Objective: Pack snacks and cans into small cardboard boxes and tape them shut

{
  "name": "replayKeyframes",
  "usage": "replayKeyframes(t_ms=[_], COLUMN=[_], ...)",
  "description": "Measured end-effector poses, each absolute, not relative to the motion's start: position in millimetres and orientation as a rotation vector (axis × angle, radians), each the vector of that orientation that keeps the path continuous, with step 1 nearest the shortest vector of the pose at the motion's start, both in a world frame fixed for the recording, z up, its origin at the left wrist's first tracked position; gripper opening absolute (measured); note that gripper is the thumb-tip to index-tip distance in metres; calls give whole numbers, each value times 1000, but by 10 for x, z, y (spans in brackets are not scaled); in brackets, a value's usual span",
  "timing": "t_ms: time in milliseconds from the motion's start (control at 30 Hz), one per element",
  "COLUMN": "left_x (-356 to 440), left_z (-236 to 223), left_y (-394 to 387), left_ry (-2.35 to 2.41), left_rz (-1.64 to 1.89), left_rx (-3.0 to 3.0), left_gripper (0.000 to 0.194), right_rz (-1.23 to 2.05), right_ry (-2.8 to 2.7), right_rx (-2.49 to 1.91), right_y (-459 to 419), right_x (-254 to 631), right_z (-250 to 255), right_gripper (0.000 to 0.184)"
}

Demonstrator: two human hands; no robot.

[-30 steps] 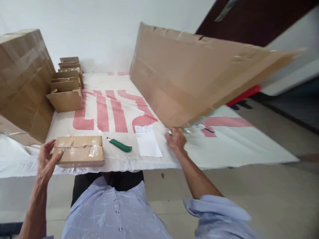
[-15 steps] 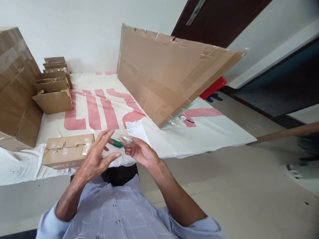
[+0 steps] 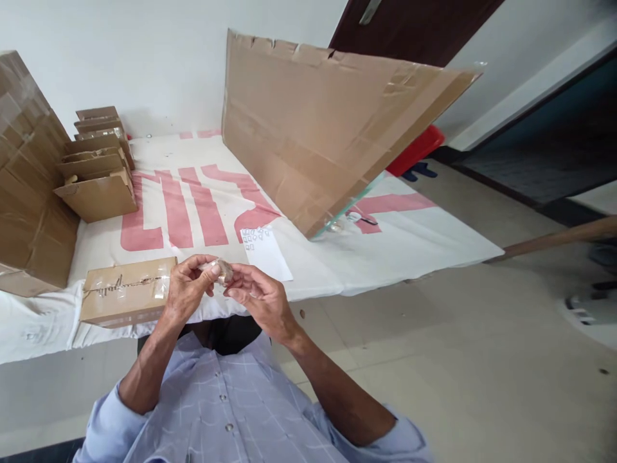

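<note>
Both my hands meet above the table's front edge on a small, shiny, see-through item that looks like a roll of clear tape [image 3: 223, 271]. My left hand [image 3: 186, 289] pinches it between thumb and fingers, and the fingers of my right hand [image 3: 264, 297] close on its right side. Just left of my left hand lies a taped cardboard box [image 3: 125, 292], its top marked by a ragged line. A white paper with small drawn marks [image 3: 267, 254] rests beyond my right hand. The green cutter seen earlier is hidden behind my hands.
A large cardboard sheet or box side [image 3: 332, 128] leans at the back right. Several small open cartons [image 3: 103, 193] stand by a big taped box [image 3: 33, 193] on the left. A white cloth with red print [image 3: 202, 206] covers the table. A red container [image 3: 417, 151] is behind.
My right hand has brought the clear roll from beside the large cardboard to the front. My left hand has left the taped box and now grips the roll too. The view has swung right.
</note>
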State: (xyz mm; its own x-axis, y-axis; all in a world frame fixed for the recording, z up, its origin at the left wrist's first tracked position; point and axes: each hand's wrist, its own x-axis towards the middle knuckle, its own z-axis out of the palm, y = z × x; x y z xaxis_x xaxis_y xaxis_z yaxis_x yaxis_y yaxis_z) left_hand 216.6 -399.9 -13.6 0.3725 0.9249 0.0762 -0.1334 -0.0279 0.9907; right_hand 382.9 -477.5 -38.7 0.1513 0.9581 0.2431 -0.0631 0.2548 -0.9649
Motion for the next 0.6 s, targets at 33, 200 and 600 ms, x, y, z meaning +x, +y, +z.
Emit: replayKeyframes(t_ms=[33,200,600], left_x=[2183,2257,2235], left_z=[-146,-189,-238], left_y=[-4008,-4083,-4030], left_ry=[824,793,535], left_rz=[1016,1036,867], left_rx=[1310,1368,1319], left_gripper=[53,51,50], right_rz=[841,554,1028], right_ry=[-1193,-1270,-1049], right_rx=[-1071,-1133,-972], right_y=[-4776,-4727,-4607], right_x=[3804,3759,4007], right_z=[-401,-416,-441], right_gripper=[43,19,50])
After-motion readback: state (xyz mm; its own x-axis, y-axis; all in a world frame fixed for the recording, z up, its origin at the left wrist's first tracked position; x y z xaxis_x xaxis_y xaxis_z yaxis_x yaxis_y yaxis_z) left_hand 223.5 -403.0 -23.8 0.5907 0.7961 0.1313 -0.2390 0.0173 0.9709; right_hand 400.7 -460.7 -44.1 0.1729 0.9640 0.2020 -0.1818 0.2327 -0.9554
